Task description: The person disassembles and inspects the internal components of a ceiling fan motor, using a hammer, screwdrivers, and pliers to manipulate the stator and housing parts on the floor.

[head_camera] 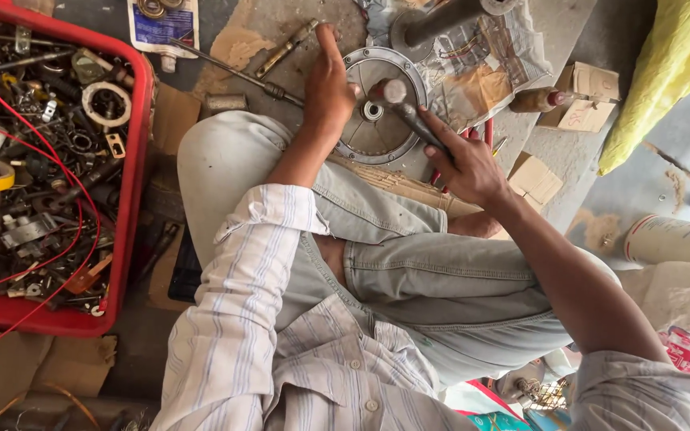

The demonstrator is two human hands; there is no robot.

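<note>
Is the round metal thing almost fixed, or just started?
Hard to tell. The round metal cover already lies flat on the ground, off any machine. The left hand steadies its rim while the right hand holds a hammer over its centre hole. Loose parts fill the red tray.

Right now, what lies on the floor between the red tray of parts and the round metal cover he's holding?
In the head view, between the red tray and the round metal cover lie a small metal cylinder and a long thin rod on worn cardboard.
</note>
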